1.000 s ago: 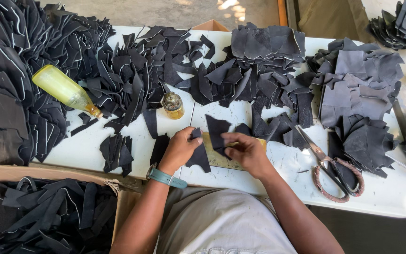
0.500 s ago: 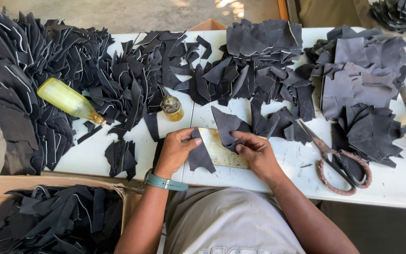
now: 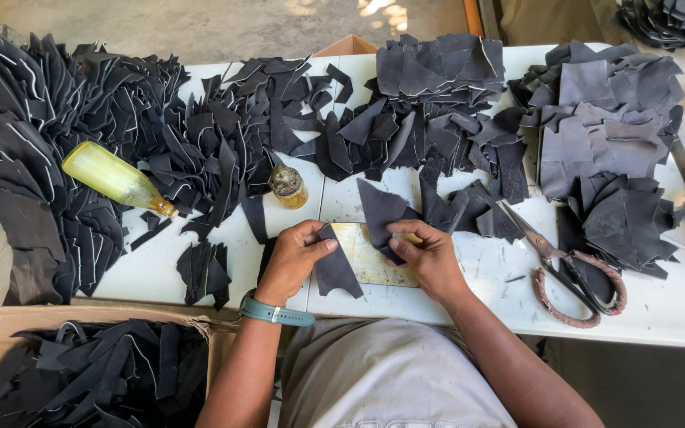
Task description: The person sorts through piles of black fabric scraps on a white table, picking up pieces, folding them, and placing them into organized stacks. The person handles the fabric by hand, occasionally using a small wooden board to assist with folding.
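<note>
My left hand (image 3: 293,257) pinches a dark leather piece (image 3: 337,271) that hangs over the near edge of the white table (image 3: 485,273). My right hand (image 3: 426,254) holds a second, larger dark leather piece (image 3: 380,208) by its lower corner. Both pieces lie over a small yellowish flat board (image 3: 366,252) between the two hands. A teal watch band (image 3: 275,314) is on my left wrist.
Heaps of cut dark leather pieces (image 3: 438,103) cover the table's far half. A yellow plastic bottle (image 3: 116,177) lies at left, a small glass jar (image 3: 288,186) stands near the middle, large scissors (image 3: 568,265) rest at right. A cardboard box (image 3: 81,372) of pieces sits lower left.
Both hands have stayed over the yellowish board. My right hand has drawn its leather piece closer and my left hand has shifted its piece slightly; the view has tilted a little.
</note>
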